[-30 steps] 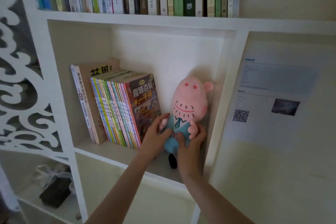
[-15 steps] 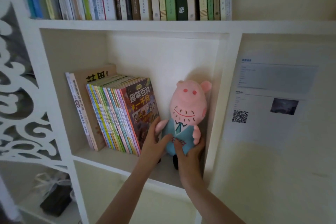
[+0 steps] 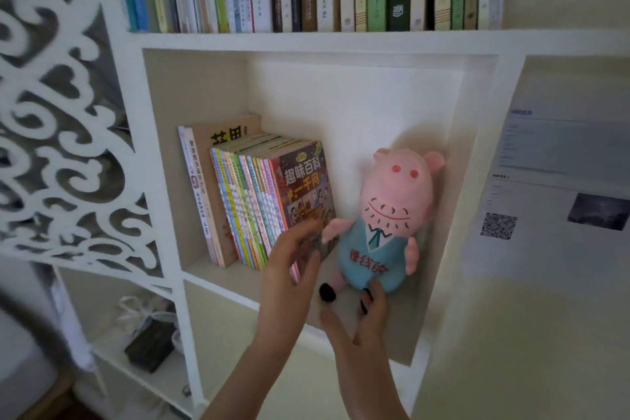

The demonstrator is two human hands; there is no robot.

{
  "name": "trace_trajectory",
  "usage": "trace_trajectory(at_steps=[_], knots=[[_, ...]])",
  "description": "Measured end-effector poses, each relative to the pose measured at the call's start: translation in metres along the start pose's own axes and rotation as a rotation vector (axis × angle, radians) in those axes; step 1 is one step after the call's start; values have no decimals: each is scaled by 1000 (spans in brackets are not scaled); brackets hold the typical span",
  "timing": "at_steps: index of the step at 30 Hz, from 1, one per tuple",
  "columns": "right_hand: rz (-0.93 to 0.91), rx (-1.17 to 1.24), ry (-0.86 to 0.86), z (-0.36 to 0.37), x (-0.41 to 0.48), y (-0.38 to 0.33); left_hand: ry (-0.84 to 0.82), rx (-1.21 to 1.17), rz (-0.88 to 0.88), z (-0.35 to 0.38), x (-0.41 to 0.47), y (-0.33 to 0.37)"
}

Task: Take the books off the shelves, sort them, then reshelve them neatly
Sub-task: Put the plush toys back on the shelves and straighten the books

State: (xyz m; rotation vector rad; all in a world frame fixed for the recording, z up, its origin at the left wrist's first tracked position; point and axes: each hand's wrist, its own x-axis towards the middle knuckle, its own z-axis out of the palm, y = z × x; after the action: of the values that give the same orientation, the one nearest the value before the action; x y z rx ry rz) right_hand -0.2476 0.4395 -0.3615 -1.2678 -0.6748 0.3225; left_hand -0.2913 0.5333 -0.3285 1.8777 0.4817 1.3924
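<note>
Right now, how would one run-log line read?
left hand: open, by books | right hand: open, at plush pig feet | plush pig: upright, right of books

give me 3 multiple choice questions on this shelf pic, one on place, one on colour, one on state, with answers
1. In the cubby, where is the plush pig relative to the books?
A) left
B) right
C) on top

2. What colour is the pig's outfit?
A) teal
B) red
C) yellow

3. How are those books placed?
A) in a flat stack
B) lying open
C) standing on edge

Answers:
1 B, the pig sits by the right wall with the books to its left.
2 A, its body is teal with red lettering.
3 C, their spines face out in a standing row.
</note>
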Motion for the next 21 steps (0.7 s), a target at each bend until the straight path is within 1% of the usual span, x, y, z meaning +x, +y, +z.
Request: trace_trajectory(at_steps=[3,6,8,11,14,16,19,21], knots=[[-141,-123,-78,7,3,-9,142,150,49,-27,-5,-8],[-341,-300,-133,26,30,-24,271,226,-39,-50,-5,-33],[-435,-422,-175,49,52,-27,327,318,-44,-60,-3,-48],[-432,-575,-213,78,72,-31,338,409,-63,-67,5,-65],[-346,-713,-230,89,86,-25,333,399,-178,-67,18,-66],[-322,-785,-228,90,94,-21,322,366,-231,-64,24,-68],[-351,-909,-232,86,100,-16,238,360,-171,-59,28,-74],[-285,-930,-237,82,105,-11,217,381,-147,-57,29,-80]])
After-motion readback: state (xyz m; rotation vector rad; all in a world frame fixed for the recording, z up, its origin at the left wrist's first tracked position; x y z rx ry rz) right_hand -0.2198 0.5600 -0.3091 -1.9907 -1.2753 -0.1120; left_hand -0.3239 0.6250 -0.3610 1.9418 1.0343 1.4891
